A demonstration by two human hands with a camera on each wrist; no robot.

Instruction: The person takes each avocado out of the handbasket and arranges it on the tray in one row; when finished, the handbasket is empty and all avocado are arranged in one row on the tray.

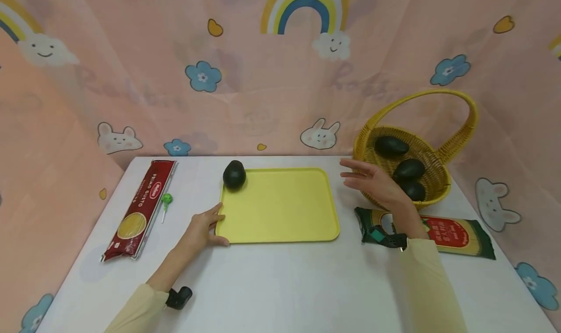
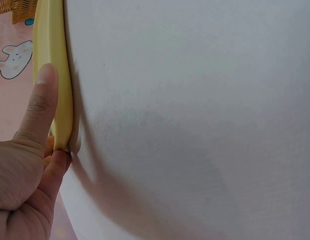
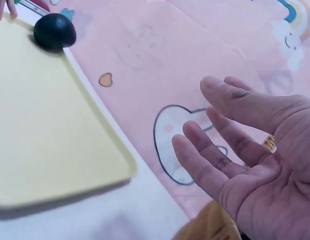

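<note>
My left hand (image 1: 202, 230) holds the yellow tray (image 1: 280, 206) at its near left corner, thumb along the front rim and fingers at the left side. From the left wrist view, the thumb lies against the tray's edge (image 2: 54, 90), with fingertips tucked at the corner. A dark avocado (image 1: 234, 175) sits at the tray's far left corner. My right hand (image 1: 377, 184) is held with fingers extended and nothing in it, in front of the yellow wicker basket (image 1: 440, 187). Inside the basket are three dark avocados (image 1: 391, 146).
On the left lie a red pasta packet (image 1: 142, 206) and a green lollipop (image 1: 166, 199). A green and red packet (image 1: 456, 233) lies under the right wrist, in front of the basket. Behind the white table (image 1: 280, 284) hangs a pink patterned cloth (image 1: 263, 99).
</note>
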